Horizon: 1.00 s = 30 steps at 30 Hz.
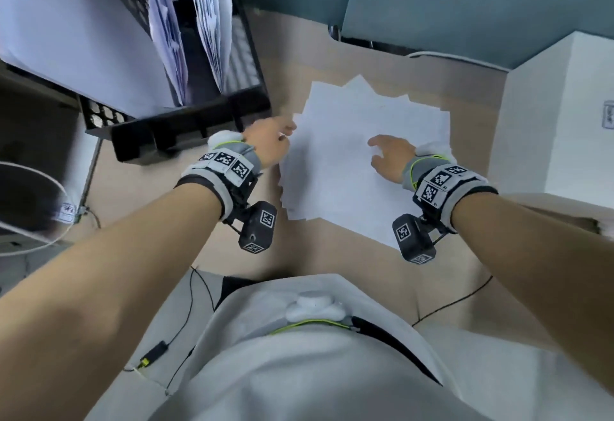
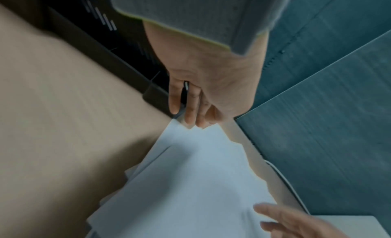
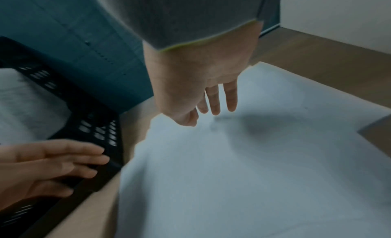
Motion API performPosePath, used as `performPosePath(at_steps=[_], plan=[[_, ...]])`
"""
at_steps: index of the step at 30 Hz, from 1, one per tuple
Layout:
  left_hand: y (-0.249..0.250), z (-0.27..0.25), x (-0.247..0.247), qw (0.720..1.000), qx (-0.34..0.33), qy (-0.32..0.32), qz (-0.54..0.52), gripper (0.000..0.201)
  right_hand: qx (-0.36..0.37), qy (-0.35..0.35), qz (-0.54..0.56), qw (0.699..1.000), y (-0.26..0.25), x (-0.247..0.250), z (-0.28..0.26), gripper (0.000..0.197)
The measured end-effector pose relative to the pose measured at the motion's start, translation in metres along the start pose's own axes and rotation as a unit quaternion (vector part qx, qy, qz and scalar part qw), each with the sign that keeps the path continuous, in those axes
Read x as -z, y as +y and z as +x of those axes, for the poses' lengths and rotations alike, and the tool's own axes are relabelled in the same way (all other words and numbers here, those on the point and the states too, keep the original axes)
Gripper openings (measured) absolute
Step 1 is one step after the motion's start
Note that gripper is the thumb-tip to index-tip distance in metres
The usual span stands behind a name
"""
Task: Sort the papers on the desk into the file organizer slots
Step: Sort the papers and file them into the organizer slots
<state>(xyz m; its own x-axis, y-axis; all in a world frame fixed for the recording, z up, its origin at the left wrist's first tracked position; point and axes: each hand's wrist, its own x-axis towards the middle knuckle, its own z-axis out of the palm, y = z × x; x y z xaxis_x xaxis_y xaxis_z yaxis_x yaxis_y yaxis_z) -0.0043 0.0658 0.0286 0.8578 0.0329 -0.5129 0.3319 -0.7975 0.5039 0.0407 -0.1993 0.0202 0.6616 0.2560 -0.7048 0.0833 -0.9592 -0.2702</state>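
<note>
From the head view we see filed sheets standing in the black file organizer (image 1: 186, 128), which the wrist views barely show. The loose paper stack (image 1: 358, 154) lies flat on the desk (image 1: 186, 188), long axis running away from us, just right of the organizer. Our left hand (image 1: 269, 148) reaches its corner with straight fingers; whether it pinches a sheet, we cannot tell. Our right hand (image 3: 201, 84) hovers over it, relaxed and empty.

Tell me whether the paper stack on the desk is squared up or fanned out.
Fanned out. The paper stack shows staggered, jagged corners along its far and left edges, with sheets offset from one another on the desk.
</note>
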Motion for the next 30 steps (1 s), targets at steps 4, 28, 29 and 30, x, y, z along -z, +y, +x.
performPosePath(at_steps=[4,28,29,30], plan=[[-0.016,0.012,-0.021,0.995,0.076,-0.053,-0.035,0.048,-0.037,-0.045,0.003,0.998,0.023,-0.019,0.002,0.051],[0.013,0.019,-0.029,0.990,-0.053,-0.124,0.044,0.024,0.019,0.161,0.069,0.984,0.031,-0.030,-0.010,0.058],[0.013,0.014,-0.026,0.989,-0.067,-0.126,0.046,0.023,0.030,0.156,0.041,0.986,0.027,-0.031,-0.012,0.055],[0.014,0.011,-0.024,0.989,-0.078,-0.124,0.037,0.023,0.034,0.142,0.019,0.989,0.024,-0.032,-0.012,0.049]])
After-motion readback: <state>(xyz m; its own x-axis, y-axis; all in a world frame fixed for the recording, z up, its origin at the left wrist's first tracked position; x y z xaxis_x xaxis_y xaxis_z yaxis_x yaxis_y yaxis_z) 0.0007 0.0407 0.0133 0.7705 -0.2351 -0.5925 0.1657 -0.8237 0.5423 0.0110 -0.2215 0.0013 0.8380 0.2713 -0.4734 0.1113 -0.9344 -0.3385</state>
